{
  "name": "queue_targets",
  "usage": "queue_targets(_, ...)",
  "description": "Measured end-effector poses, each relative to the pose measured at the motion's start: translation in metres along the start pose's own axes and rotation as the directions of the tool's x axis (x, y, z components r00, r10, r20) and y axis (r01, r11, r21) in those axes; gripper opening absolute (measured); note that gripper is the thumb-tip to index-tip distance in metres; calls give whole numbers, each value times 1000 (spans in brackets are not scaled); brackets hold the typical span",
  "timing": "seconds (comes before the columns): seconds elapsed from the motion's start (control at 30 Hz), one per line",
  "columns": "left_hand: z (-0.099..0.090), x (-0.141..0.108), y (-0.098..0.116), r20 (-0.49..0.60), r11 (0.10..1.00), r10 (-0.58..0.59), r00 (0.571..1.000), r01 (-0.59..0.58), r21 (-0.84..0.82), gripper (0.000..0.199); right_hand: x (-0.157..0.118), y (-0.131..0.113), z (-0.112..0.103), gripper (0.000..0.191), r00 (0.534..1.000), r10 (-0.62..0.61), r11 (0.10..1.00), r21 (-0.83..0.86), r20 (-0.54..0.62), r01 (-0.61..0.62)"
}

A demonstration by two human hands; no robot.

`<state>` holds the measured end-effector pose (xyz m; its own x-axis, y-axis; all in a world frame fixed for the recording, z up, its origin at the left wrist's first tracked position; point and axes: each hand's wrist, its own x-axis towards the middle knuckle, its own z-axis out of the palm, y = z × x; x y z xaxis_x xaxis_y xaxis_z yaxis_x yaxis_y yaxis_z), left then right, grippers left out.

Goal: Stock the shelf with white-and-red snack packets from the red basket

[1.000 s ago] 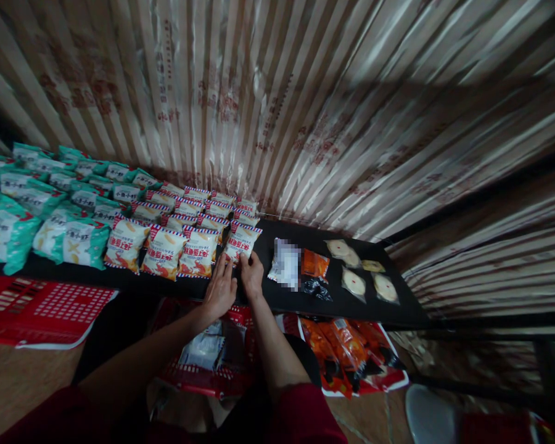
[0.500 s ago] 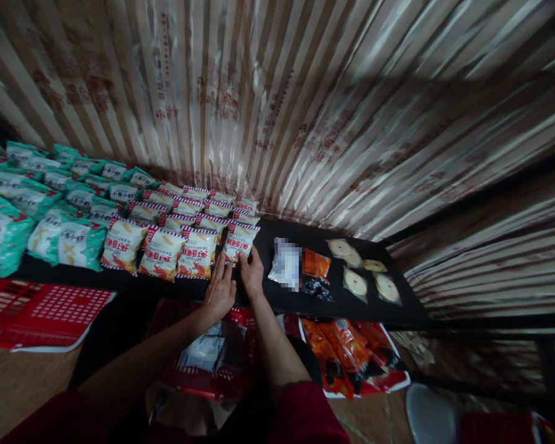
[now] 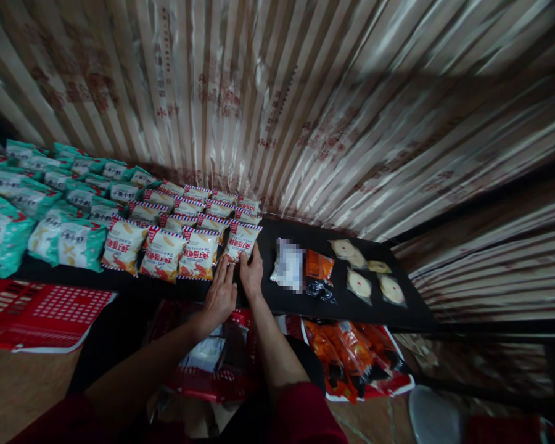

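Observation:
A cream snack bag (image 3: 242,241) with red lettering and a striped blue, white and red top edge stands upright at the right end of the front row. My right hand (image 3: 251,271) grips its lower right side, thumb on the front and fingers partly hidden behind. At the bag's lower left corner, my left hand (image 3: 221,293) lies with fingers stretched out, tips touching the bag's bottom. Just left of it stands a matching snack bag (image 3: 198,253), with several more beside and behind it on the black shelf (image 3: 259,296).
Teal snack bags (image 3: 81,243) fill the shelf's left side. To the right lie a blurred white packet (image 3: 287,265), an orange packet (image 3: 319,265) and round pale packets (image 3: 359,285). Below are red baskets (image 3: 50,314), one with orange packages (image 3: 346,348). A striped plastic sheet (image 3: 240,92) hangs behind.
The view has shifted very slightly. Both hands stay at the same snack bag, which stands in nearly the same place.

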<state>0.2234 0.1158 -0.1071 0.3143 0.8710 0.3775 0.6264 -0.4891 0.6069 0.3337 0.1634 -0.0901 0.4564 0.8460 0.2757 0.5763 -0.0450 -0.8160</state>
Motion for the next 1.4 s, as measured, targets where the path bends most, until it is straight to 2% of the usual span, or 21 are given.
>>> queue_targets(0.13,0,1,2,9,1000,-7,1000,7,12,53,0,-2,-1,56,999,25,1000,12,22,-25)
queue_targets(0.37,-4,-2,2,12,999,45,999,-45,-1,57,-13,-6,0,58,992,40,999,7,-118,-40)
queue_targets(0.6,-8,-8,2,80,992,123,989,-123,3,45,-50,0,-16,48,985,49,998,54,-167,-41)
queue_targets(0.73,-10,-14,2,102,992,118,988,-122,33,41,-76,-2,-22,43,985,24,998,55,-170,-15)
queue_targets(0.9,-11,-36,1,161,978,201,966,-208,25,40,-102,-9,-24,37,992,4,997,72,-128,6)
queue_targets(1.07,-14,-64,0,161,960,277,947,-281,2,44,-131,-13,-28,35,989,-137,989,53,-57,140)
queue_targets(1.17,-14,-89,-10,183,945,326,928,-324,-38,45,-154,-6,-30,36,974,-227,973,30,-1,227)
queue_targets(1.23,-14,-108,-21,186,933,360,914,-348,-93,48,-170,4,-28,36,969,-243,970,14,34,242)
queue_targets(1.3,-13,-125,-34,246,939,340,908,-313,-145,47,-185,18,-23,37,982,-175,984,-24,76,178)
queue_targets(1.33,-12,-132,-39,323,944,322,890,-279,-175,45,-191,26,-20,36,990,-86,992,-79,109,95)
queue_targets(1.37,-12,-138,-45,423,964,254,870,-192,-185,43,-197,33,-16,36,987,49,986,-166,156,-23)
queue_targets(1.4,-12,-144,-50,518,985,138,844,-61,-162,40,-201,41,-13,36,948,227,945,-284,221,-160)
